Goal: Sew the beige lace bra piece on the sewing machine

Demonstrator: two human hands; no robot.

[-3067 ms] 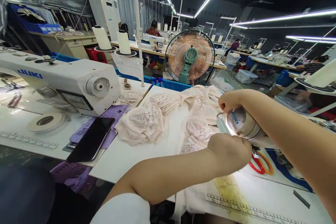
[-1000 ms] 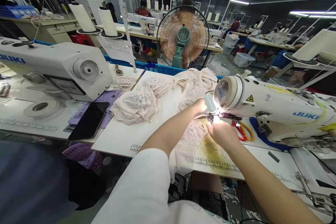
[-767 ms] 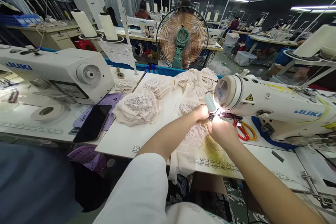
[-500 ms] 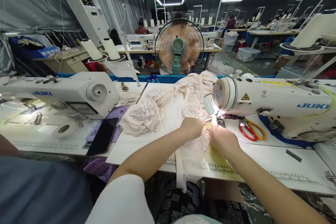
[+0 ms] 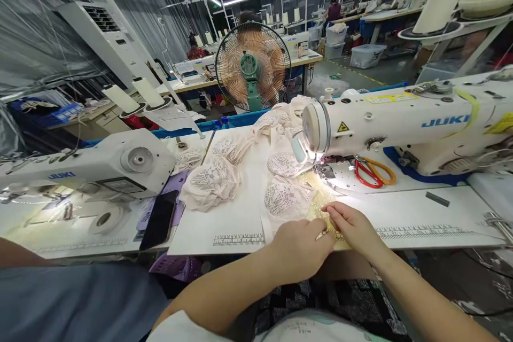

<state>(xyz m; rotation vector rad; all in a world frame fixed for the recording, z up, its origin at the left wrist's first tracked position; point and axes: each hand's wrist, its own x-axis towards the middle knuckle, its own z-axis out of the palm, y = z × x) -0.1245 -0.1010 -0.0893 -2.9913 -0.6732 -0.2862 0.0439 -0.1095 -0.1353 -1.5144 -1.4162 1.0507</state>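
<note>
A cream lace bra (image 5: pixel 286 197) lies on the table in front of the right-hand sewing machine (image 5: pixel 360 120), its cups toward the needle area. My left hand (image 5: pixel 302 248) is closed at the near side of the bra, by the table's front edge, knuckles up. Close beside it, my right hand (image 5: pixel 355 227) has thumb and forefinger pinched together, over a yellowish patch of the table. What lies between the fingers of either hand is hidden or too small to make out. The machine's lamp lights its needle area, and no finger is there.
Red- and orange-handled scissors (image 5: pixel 371 171) lie beside the machine. More lace cups (image 5: pixel 212 181) are piled to the left, near a black phone (image 5: pixel 159 222). A second sewing machine (image 5: pixel 120 163) stands left, with a person's blue-grey sleeve (image 5: pixel 80 299) below. A fan (image 5: pixel 250 67) faces the table.
Both hands have drawn back from the needle area toward the table's front edge. The bra's cups now show more fully, and its cloth no longer hangs visibly over the edge. The view has tilted.
</note>
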